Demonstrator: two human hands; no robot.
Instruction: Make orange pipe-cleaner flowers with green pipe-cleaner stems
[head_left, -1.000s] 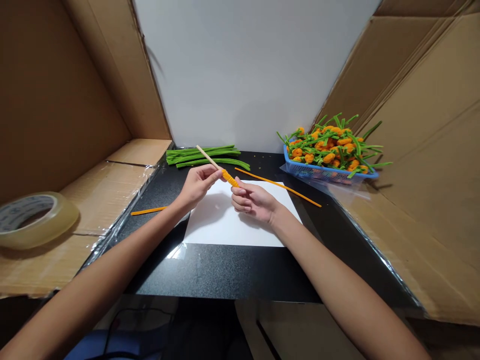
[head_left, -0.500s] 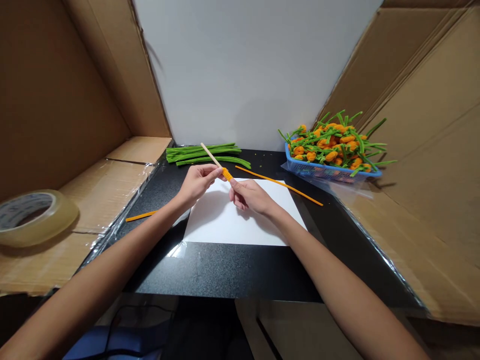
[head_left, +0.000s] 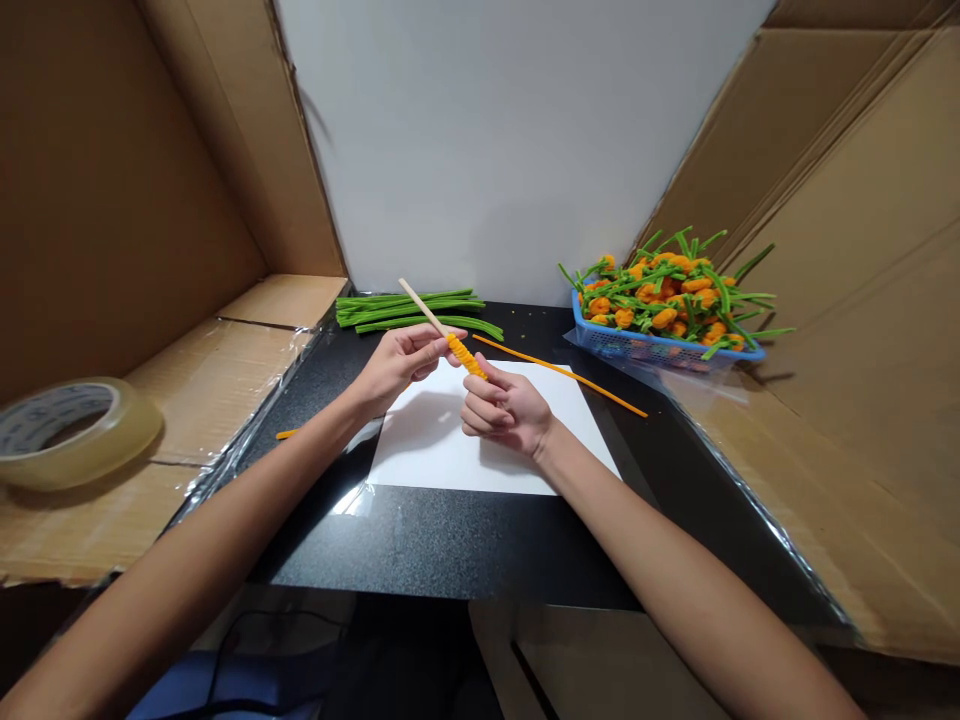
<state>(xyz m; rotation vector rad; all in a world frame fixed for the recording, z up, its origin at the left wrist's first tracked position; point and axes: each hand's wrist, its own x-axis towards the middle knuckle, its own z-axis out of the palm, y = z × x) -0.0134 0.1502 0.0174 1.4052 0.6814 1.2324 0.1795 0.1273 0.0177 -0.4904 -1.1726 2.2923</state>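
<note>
A thin wooden stick (head_left: pixel 420 303) slants up to the left above the white paper, wrapped in a tight coil of orange pipe cleaner (head_left: pixel 466 356). My left hand (head_left: pixel 405 362) pinches at the coil's upper end, with thumb and fingers closed on the pipe cleaner. Lower down, my right hand (head_left: pixel 506 408) grips the stick at the coil's bottom end, its fingers curled in. The stick's lower tip is hidden inside that hand. Left of my left forearm, an orange pipe cleaner end (head_left: pixel 286 435) pokes out; whether it joins the coil is hidden.
White paper (head_left: pixel 420 465) lies on the black tabletop (head_left: pixel 450 545). Behind are green pipe cleaners (head_left: pixel 412 309) and one loose orange pipe cleaner (head_left: pixel 562 374). A blue basket (head_left: pixel 660 350) holds orange-and-green pieces at right. A tape roll (head_left: pixel 135 435) rests on cardboard at left.
More of the orange coil shows between my hands. My right hand has shifted slightly down and turned, fingers now curled into view. The orange end at left has drawn toward my forearm.
</note>
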